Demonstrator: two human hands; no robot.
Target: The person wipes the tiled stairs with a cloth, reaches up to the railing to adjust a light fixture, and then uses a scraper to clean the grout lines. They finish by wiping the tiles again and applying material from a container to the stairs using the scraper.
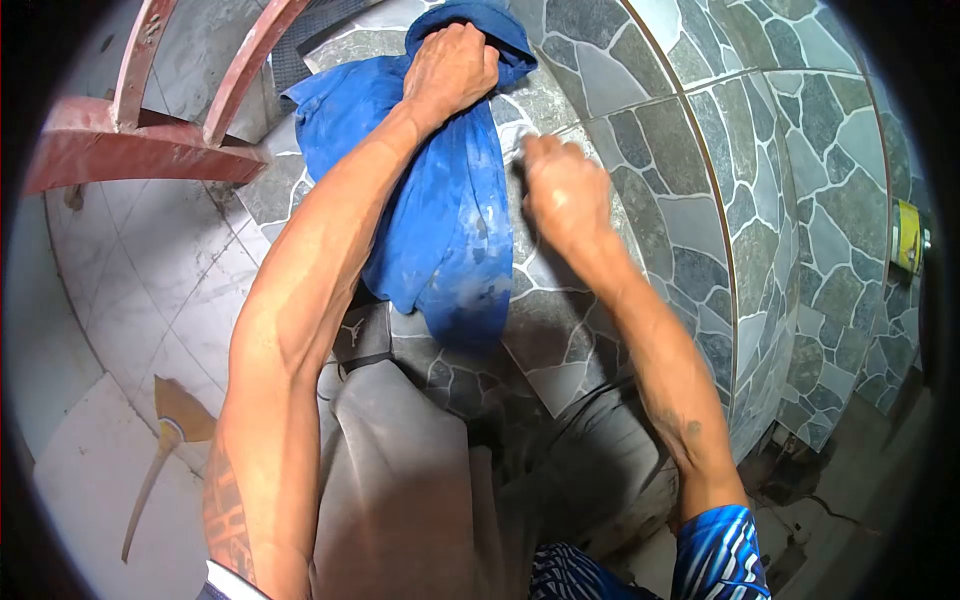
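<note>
My left hand is closed at the top of a blue cloth, its fingers curled over beside a dark blue rounded rim. Pale smudges mark the cloth, which drapes down over the stone-patterned tiles. Just right of the cloth, my right hand is curled into a fist and a little blurred. Whatever its fingers may hold is hidden. It appears apart from the cloth.
Red metal bars stand at the upper left. A brush with a long handle lies on the pale floor at lower left. Stone-patterned tiles cover the surface at right, and a yellow-labelled can is at far right.
</note>
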